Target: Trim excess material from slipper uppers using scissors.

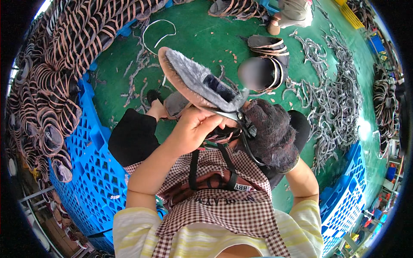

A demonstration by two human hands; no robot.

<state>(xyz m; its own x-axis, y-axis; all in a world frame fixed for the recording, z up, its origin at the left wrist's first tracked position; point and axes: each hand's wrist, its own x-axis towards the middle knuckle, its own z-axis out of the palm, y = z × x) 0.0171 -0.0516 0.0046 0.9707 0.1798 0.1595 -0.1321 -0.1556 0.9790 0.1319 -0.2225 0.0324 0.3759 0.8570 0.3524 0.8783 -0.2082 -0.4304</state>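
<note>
My bare left hand [189,129] grips the lower edge of a slipper [195,81], fingers pinched over its rim. Grey plush lines the slipper, with a dark opening near its right end and a tan, stitched edge. A dark knitted glove covers my right hand [273,133], which is closed around a pair of black-handled scissors [234,115]. Their blades meet the slipper's lower right edge beside my left fingertips; how far apart the blades are is hard to see. Below the held slipper, another grey slipper piece [175,104] lies partly hidden by my left hand.
Piles of dark slippers with tan bands [86,38] rise at the left behind a blue plastic pallet [103,159]. Grey plush strips [340,94] litter the green floor at right. Stacked slippers [266,45] stand ahead. Another blue pallet [344,210] is at lower right; a person [297,13] is at the top.
</note>
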